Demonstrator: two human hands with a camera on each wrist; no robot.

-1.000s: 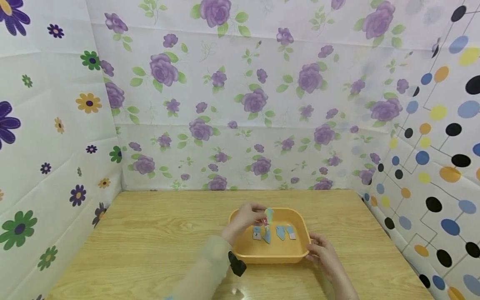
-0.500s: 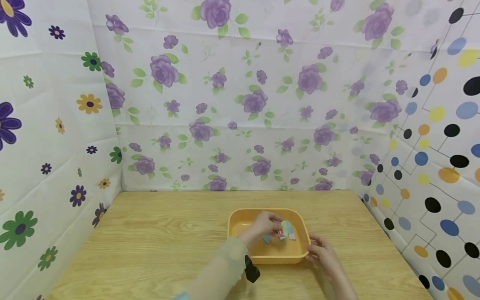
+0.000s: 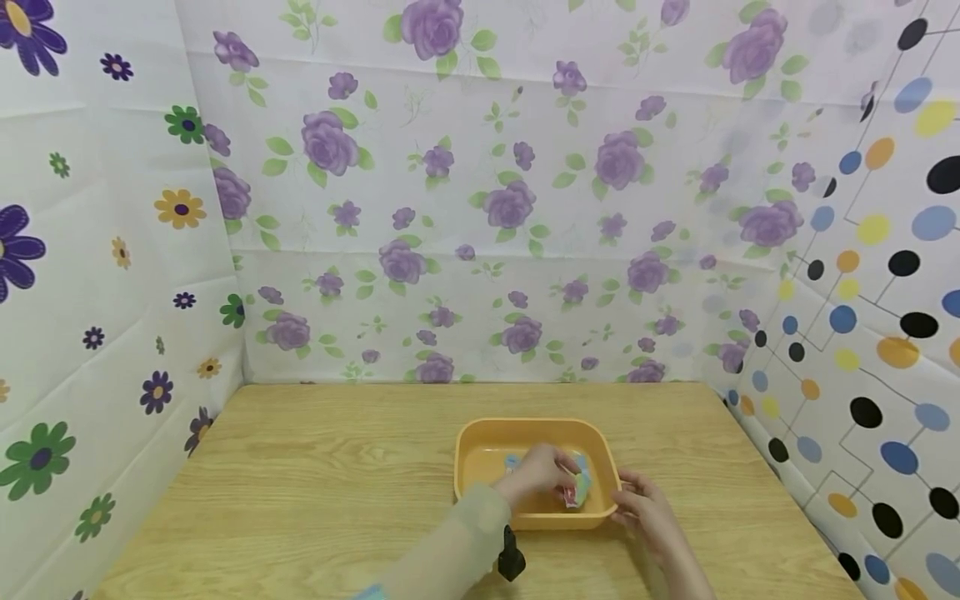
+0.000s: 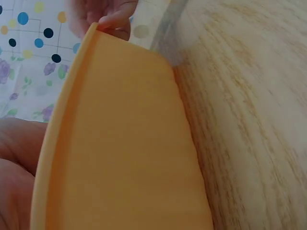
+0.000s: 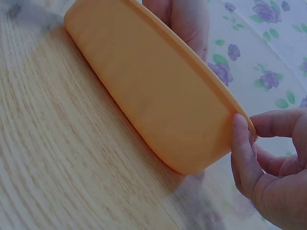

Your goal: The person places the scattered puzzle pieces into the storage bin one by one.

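Observation:
In the head view my left hand point(image 3: 542, 470) reaches down into a yellow-orange plastic tray point(image 3: 480, 432). Its fingers pinch a small flat piece point(image 3: 576, 493) with green and red printing, low in the right part of the tray. Partly hidden by this hand, light blue pieces point(image 3: 512, 460) lie on the tray floor. My right hand point(image 3: 647, 510) grips the tray's right rim. Seen from the right wrist, the thumb and fingers of the right hand point(image 5: 273, 160) pinch the rim at one corner. The tray wall point(image 4: 124, 129) hides the left fingertips from the left wrist camera.
The tray stands on a wood-grain table point(image 3: 337, 475). A cloth with purple roses point(image 3: 510, 204) hangs behind, a flower-print cloth point(image 3: 97, 250) at the left and a dotted cloth point(image 3: 870, 325) at the right. A black device point(image 3: 512, 557) is on the left wrist.
My left hand has moved right and down inside the tray, carrying the printed piece from above the blue pieces to the right part. The right hand has stayed on the rim.

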